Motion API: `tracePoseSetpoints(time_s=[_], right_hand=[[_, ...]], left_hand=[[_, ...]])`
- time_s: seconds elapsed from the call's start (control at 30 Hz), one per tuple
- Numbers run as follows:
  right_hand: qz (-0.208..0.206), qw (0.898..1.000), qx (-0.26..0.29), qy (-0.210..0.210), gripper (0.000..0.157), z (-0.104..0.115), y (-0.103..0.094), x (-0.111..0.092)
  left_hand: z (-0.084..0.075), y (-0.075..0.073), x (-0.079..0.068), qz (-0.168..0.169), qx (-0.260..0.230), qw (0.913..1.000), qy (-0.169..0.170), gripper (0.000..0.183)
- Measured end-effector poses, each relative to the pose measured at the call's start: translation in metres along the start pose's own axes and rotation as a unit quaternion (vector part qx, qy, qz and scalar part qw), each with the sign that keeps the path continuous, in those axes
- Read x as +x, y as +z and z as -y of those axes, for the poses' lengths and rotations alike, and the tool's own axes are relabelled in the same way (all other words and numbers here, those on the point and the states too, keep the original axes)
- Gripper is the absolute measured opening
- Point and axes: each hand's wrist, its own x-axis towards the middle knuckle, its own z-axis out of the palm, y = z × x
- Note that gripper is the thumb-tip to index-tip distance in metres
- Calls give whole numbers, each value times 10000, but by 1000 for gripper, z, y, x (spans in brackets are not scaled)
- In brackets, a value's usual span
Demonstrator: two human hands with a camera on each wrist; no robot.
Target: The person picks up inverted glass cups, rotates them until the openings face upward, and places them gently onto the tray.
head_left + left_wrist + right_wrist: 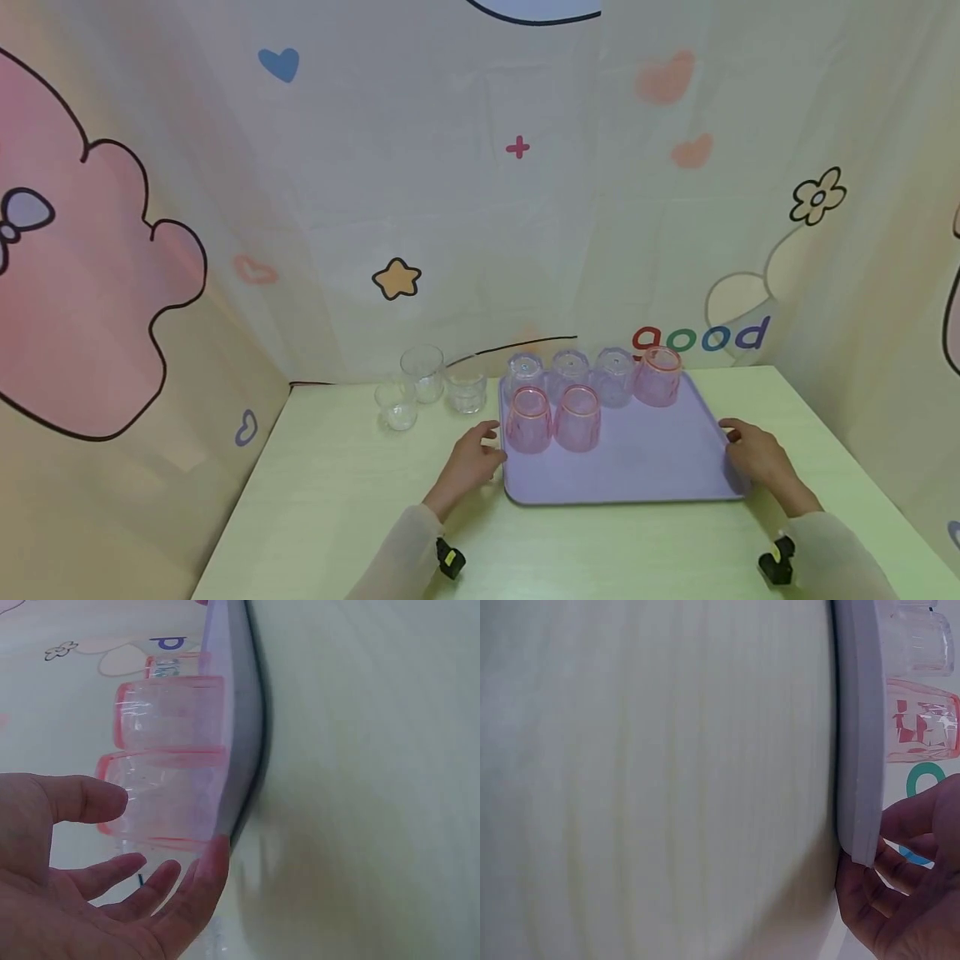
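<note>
A lilac tray (660, 467) lies on the table and bears upside-down glasses. Two pink glasses, a left one (529, 425) and a right one (577, 423), stand in front. Behind them are three clear glasses (615, 379) and another pink glass (658, 379). My left hand (467, 462) is at the tray's left edge; in the left wrist view its fingers are loosely extended, one fingertip (217, 851) touching the rim and the thumb held apart. At the right edge, my right hand (761, 458) grips the rim, fingers (855, 889) curled beneath and thumb above.
Left of the tray, three clear glasses stand on the pale table (337, 500): a front one (397, 408), a taller one (423, 375) behind and one (467, 392) near the tray. A printed curtain (450, 208) hangs behind the table and along its sides.
</note>
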Motion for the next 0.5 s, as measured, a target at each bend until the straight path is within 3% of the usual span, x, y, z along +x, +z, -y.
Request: tracePoseSetpoints(time_s=[0.33,0.5], right_hand=[[72,9999,84,95,45,4,-2,0],[64,9999,57,66,44,3,-2,0]], left_hand=[[-16,-29,-10,-450,801,9927,787,47],[-24,-40,-13,-823,1098,9863,915,45]])
